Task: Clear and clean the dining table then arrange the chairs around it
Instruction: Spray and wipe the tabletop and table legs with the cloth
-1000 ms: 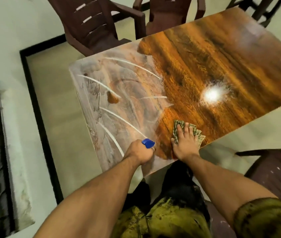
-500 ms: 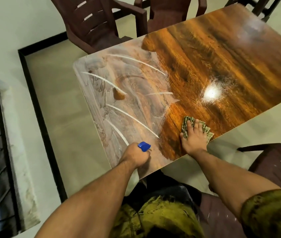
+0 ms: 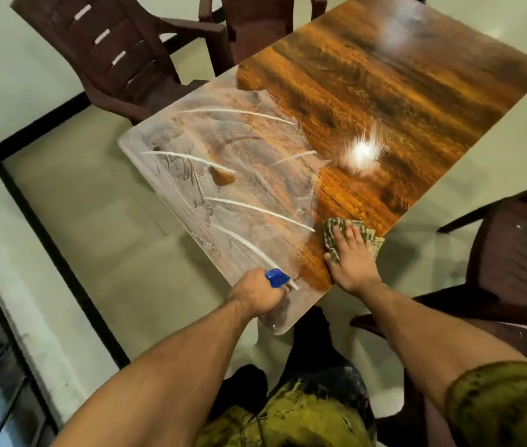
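Surface [image 3: 384, 91]: the near-left half is filmed with white cleaner [image 3: 223, 201], the far half glossy. The right grip [image 3: 352, 258], fingers straight, presses a cloth [image 3: 331, 233] at the near edge. The left grip [image 3: 257, 296] curls round a blue-capped bottle [image 3: 276, 278]. Clearing appears done, wiping is partway, and the chairs [image 3: 120, 56] are not yet arranged.

Short-sleeved olive-yellow shirt with dark mottled blotches [image 3: 288, 421], print blurred, pattern unclear. Right short sleeve of same olive cloth [image 3: 507, 404], darker along hem. Left forearm [image 3: 165, 366] and right forearm [image 3: 433, 330] bare. Left hand [image 3: 255, 296] and right hand [image 3: 352, 262] bare. Dark, near-black legwear [image 3: 313, 356] below shirt; cut unclear.
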